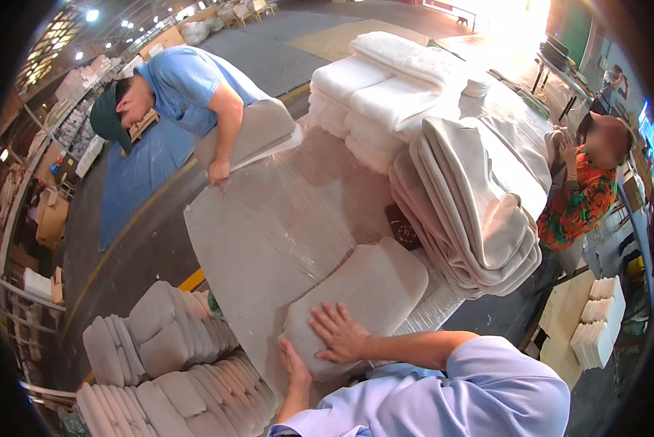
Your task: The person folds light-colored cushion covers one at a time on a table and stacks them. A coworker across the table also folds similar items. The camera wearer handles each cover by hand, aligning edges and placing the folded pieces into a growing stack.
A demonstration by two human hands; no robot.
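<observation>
A grey-beige padded cushion (371,288) with rounded corners lies on the plastic-covered table (269,226), near its front edge. My right hand (339,333) rests flat on top of the cushion, fingers spread. At the cushion's near left edge, my left hand (296,365) grips its side; some of those fingers are hidden. Just beyond the cushion sits a small dark brown patterned item (402,227), partly covered. A tall pile of folded grey-beige fabric covers (462,211) stands to the right of it.
White fluffy padding (389,87) is heaped at the table's far side. Stacked grey cushions (170,335) stand at lower left. A co-worker in a blue shirt (196,91) holds grey panels (247,135) across the table. Another person in a colourful top (578,200) is at right, near white pads (596,320).
</observation>
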